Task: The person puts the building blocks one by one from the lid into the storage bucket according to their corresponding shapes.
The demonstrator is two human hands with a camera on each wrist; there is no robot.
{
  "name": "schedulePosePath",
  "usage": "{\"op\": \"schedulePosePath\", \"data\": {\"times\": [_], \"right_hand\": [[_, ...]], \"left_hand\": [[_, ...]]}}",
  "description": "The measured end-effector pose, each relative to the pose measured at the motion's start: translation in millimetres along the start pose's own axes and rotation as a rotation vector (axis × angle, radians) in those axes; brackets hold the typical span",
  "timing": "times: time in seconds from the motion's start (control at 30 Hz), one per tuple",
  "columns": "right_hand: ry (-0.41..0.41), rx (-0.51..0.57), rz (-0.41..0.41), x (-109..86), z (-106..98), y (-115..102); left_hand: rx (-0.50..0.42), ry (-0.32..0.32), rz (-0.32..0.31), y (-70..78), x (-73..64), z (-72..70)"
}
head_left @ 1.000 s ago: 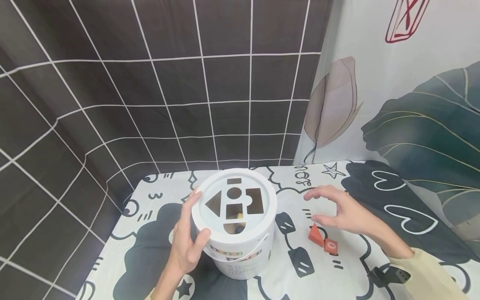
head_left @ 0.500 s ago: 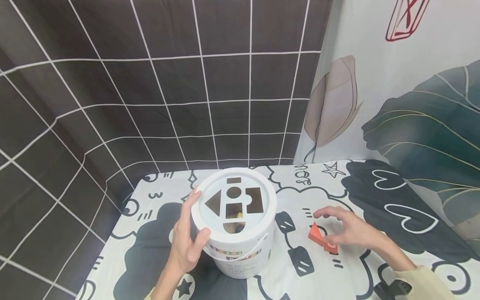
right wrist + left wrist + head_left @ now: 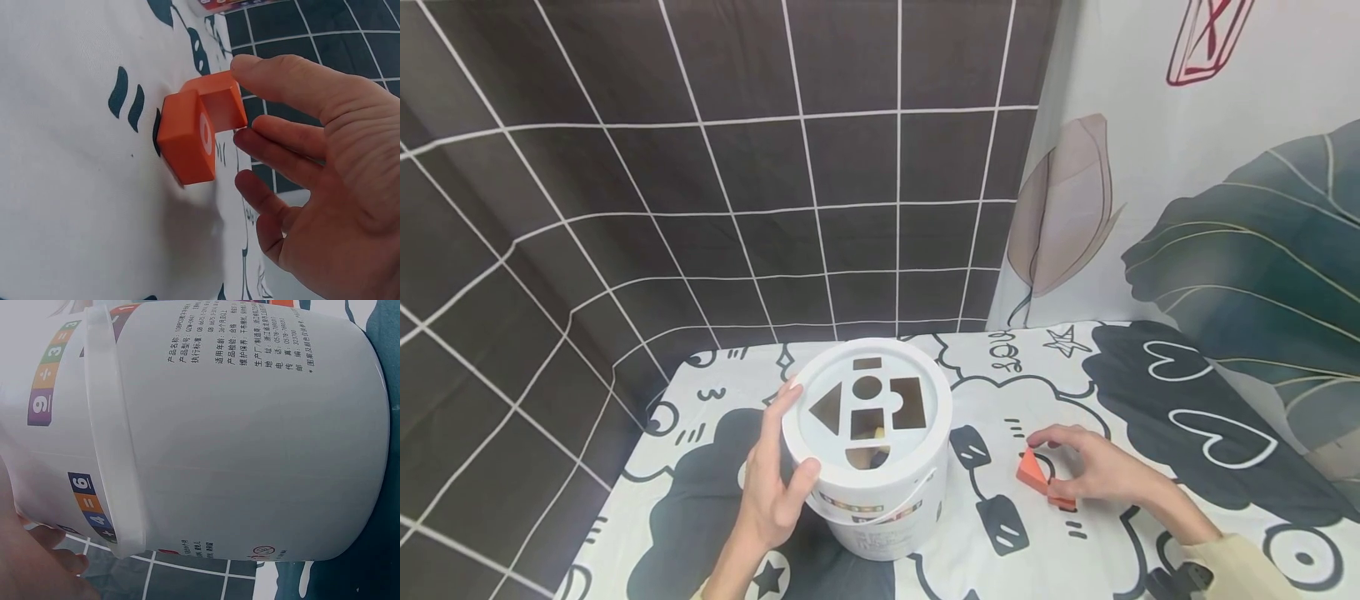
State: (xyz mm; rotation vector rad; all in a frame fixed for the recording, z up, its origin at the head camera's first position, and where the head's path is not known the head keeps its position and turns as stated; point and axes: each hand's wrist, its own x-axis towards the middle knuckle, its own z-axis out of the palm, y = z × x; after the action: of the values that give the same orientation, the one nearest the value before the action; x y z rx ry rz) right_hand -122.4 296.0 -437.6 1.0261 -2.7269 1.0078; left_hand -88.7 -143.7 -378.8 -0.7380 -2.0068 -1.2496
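Note:
A white shape-sorter bucket (image 3: 880, 537) stands upright on the patterned cloth. Its lid (image 3: 932, 358) has cut-outs, among them a triangle, a circle and a rectangle; something yellow and something dark show through. My left hand (image 3: 767, 492) holds the bucket's left side, thumb near the front of the rim and fingers farther back. To the right lie an orange triangular block (image 3: 1030, 471) and an orange square block (image 3: 1062, 504) marked 0, close together. My right hand (image 3: 337, 162) reaches over them, thumb and fingertips spread beside the triangular block; whether they touch it is unclear.
The black-and-white cloth (image 3: 985, 567) covers the surface. Behind it hangs a dark grid-patterned curtain (image 3: 850, 167), with a leaf-printed light curtain (image 3: 1090, 308) at the right. A white bail handle (image 3: 115, 437) hangs against the bucket's front.
My right hand has come down and slightly right to the orange blocks, its thumb reaching over the square block. The blocks, the bucket and my left hand have stayed in place.

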Motion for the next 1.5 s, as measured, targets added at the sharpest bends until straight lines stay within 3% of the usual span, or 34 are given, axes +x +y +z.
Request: {"op": "schedulePosePath", "data": {"times": [0.23, 0.67, 0.9, 1.17, 1.5], "right_hand": [[-0.022, 0.016, 0.016, 1.9, 1.9, 4.2], [-0.083, 0.071, 0.144, 4.6, 3.2, 4.3], [-0.052, 0.085, 0.155, 3.1, 4.9, 6.5], [0.035, 0.044, 0.085, 4.6, 4.2, 7.2], [0.123, -0.002, 0.054, 16.6, -7.4, -7.9]], "left_hand": [[0.002, 0.002, 0.004, 0.2, 0.4, 0.4], [0.004, 0.006, 0.009, 0.9, 0.5, 0.5], [0.003, 0.007, 0.010, 1.0, 0.7, 0.8], [0.002, 0.006, 0.010, 0.5, 0.7, 0.6], [0.005, 0.006, 0.005, 0.5, 0.2, 0.1]]}}
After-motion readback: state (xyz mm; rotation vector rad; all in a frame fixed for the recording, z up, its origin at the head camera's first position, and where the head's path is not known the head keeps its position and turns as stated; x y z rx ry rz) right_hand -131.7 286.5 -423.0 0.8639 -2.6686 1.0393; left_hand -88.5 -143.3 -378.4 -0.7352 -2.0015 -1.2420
